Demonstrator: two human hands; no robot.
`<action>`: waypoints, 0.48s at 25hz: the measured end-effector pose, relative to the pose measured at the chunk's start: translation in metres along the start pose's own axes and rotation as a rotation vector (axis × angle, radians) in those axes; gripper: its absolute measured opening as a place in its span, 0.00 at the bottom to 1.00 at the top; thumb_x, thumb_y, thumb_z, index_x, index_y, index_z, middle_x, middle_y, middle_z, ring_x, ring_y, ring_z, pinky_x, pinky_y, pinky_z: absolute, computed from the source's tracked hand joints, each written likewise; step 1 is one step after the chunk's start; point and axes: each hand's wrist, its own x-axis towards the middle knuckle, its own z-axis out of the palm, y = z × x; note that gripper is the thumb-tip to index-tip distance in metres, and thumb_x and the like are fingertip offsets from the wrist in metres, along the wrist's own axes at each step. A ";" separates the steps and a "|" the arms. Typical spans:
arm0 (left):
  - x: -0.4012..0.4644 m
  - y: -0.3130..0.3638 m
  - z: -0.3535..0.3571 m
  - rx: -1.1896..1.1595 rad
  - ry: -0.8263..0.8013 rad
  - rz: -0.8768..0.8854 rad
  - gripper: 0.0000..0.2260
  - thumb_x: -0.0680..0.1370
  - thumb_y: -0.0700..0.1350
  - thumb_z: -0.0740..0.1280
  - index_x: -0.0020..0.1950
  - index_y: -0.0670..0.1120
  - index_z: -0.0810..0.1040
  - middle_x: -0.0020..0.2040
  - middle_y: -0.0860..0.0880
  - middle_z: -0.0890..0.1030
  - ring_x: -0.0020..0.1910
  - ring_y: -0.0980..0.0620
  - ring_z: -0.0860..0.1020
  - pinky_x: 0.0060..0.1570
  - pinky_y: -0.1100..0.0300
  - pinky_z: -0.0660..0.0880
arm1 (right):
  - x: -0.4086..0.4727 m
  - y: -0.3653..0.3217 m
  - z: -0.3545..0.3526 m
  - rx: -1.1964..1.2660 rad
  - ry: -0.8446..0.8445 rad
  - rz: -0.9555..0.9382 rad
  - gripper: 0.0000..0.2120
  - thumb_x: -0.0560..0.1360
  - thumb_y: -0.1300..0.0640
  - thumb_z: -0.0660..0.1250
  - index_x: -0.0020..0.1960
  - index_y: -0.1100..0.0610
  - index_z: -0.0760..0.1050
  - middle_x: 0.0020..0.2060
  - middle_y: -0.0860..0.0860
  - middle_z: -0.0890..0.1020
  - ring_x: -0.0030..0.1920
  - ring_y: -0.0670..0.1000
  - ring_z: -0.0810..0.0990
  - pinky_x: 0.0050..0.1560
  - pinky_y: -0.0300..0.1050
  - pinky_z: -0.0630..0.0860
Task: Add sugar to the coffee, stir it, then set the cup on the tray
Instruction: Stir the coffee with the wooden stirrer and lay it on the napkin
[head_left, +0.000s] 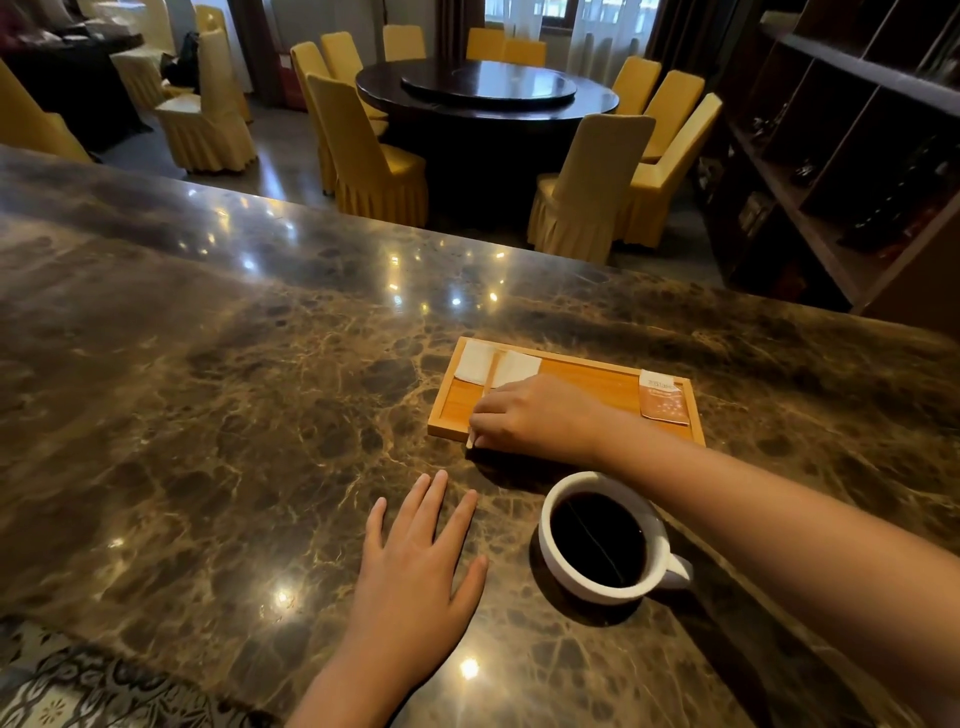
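A white cup (561, 566) full of black coffee stands on the marble counter, its handle pointing right. Behind it lies a wooden tray (587, 376) holding two white napkins (475, 362) at its left end and an orange sugar sachet (662, 400) at its right end. A thin pale stir stick (490, 371) runs from between the napkins to the tray's near edge. My right hand (535, 418) reaches over the tray's front left corner, fingers pinched on the stick's near end. My left hand (415, 561) rests flat on the counter, left of the cup, fingers apart.
The dark marble counter (234, 389) stretches wide to the left. Beyond its far edge stand a round dark dining table (488, 88) and several yellow-covered chairs. Dark wooden shelving (857, 156) rises at the right.
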 end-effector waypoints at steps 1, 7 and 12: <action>0.000 0.000 0.000 -0.001 0.001 0.000 0.24 0.75 0.60 0.50 0.70 0.54 0.59 0.72 0.47 0.58 0.69 0.53 0.48 0.64 0.48 0.39 | 0.000 0.000 0.001 0.003 -0.010 0.017 0.12 0.78 0.53 0.61 0.53 0.61 0.77 0.47 0.57 0.83 0.45 0.56 0.82 0.36 0.49 0.81; 0.000 0.000 0.001 -0.002 0.004 0.000 0.24 0.75 0.59 0.50 0.70 0.53 0.60 0.71 0.47 0.59 0.70 0.51 0.50 0.65 0.43 0.45 | -0.007 -0.003 -0.010 0.024 0.029 0.110 0.14 0.78 0.52 0.60 0.54 0.59 0.78 0.50 0.56 0.83 0.48 0.54 0.81 0.38 0.49 0.81; 0.000 -0.001 0.001 -0.026 -0.005 0.011 0.24 0.75 0.59 0.50 0.70 0.53 0.60 0.72 0.46 0.59 0.70 0.51 0.50 0.65 0.42 0.46 | -0.037 -0.026 -0.044 0.012 0.192 0.276 0.15 0.75 0.51 0.62 0.55 0.58 0.78 0.53 0.57 0.83 0.50 0.56 0.82 0.39 0.50 0.82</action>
